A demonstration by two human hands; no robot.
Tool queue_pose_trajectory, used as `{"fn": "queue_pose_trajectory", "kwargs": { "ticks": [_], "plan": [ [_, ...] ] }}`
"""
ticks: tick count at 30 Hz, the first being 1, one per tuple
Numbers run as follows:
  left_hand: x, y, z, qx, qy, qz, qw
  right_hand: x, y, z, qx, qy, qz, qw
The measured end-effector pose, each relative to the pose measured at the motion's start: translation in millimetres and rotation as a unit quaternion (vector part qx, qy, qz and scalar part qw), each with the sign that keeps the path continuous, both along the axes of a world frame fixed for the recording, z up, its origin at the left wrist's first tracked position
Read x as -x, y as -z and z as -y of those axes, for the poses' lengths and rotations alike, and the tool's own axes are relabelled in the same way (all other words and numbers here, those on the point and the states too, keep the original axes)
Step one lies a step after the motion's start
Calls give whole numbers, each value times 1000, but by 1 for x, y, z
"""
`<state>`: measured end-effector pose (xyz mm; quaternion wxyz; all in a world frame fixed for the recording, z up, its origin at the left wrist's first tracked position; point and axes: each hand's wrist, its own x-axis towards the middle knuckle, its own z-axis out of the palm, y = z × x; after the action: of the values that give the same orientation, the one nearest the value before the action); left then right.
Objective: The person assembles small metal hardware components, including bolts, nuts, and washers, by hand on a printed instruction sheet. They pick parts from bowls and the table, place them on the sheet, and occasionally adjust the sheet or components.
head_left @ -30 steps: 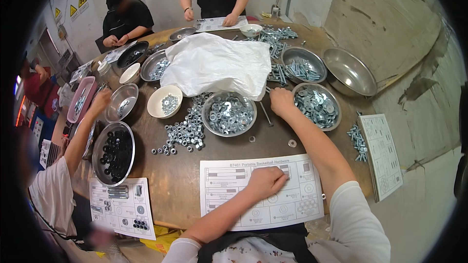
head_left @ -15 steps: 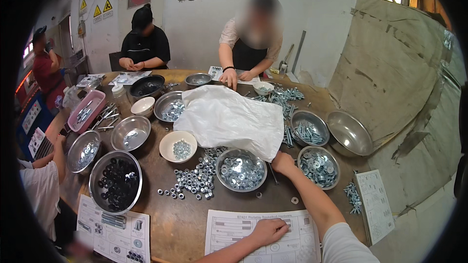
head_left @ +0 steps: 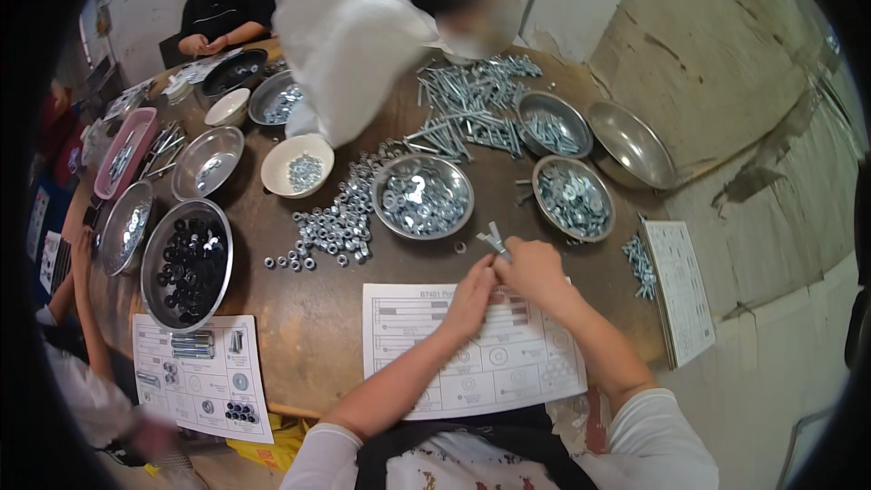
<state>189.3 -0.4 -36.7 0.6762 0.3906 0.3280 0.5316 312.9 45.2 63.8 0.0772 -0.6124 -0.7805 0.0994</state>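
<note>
Over the printed sheet (head_left: 390,381) in front of me, my two hands meet. My right hand (head_left: 537,272) is closed on a few silvery bolts (head_left: 493,238), whose ends stick out past the fingers. Against it, my left hand (head_left: 469,301) has its fingers curled together; what they hold, if anything, is hidden. Just beyond are a steel bowl of flat washers (head_left: 423,198) and, to its right, a second bowl of washers (head_left: 573,200). Long bolts (head_left: 467,104) lie heaped behind these bowls.
Loose nuts (head_left: 331,227) spread left of the middle bowl, near a steel bowl of black parts (head_left: 188,263). A white plastic sack (head_left: 349,45) hangs raised before the person opposite. A picture board (head_left: 680,290) stands at right beside small bolts (head_left: 639,268). Other people sit around.
My right hand has drawn back toward me with bolts in it, and my left hand has risen to meet it. The white sack has been lifted away, baring the bolt heap. My view has tipped downward.
</note>
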Motion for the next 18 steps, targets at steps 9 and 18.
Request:
{"fn": "queue_pose_trajectory", "kwargs": {
  "ticks": [9,18],
  "plan": [
    [21,1,-8,194,80,236,949,7,-41,-2,24,-200,16,979],
    [15,-10,-7,134,158,76,975,-42,72,-173,-178,-67,467,863]
  ]
}}
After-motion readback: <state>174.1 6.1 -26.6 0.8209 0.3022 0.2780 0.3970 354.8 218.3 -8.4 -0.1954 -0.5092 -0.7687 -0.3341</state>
